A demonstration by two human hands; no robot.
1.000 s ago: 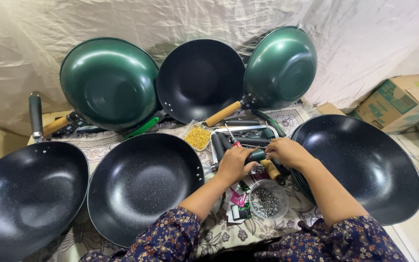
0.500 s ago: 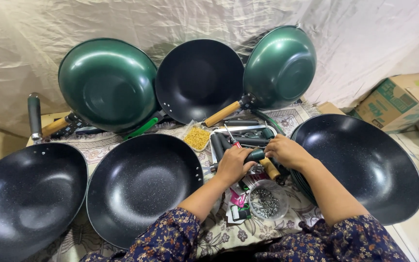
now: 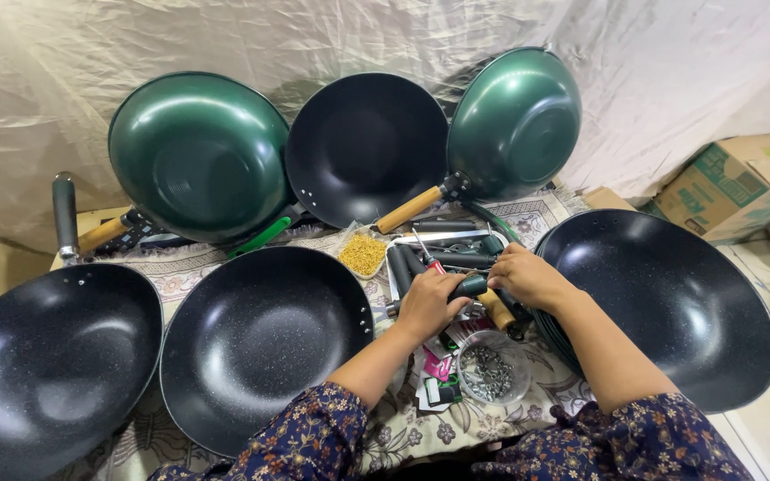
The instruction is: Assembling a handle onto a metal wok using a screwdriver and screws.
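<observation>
- The left hand [image 3: 428, 305] is curled, knuckles up, closed around a dark pan handle [image 3: 471, 285] in the middle of the cloth.
- The right hand [image 3: 528, 276] bends in from the right, fingers folded over the same handle's far end; a wooden handle [image 3: 495, 309] lies just beneath.
- A clear bowl of screws [image 3: 490, 370] sits near both wrists.
- A black wok [image 3: 670, 303] lies beside the right forearm.

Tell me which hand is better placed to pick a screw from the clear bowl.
Probably the left hand: the clear bowl sits just below it, and it looks nearer than the right hand.
</observation>
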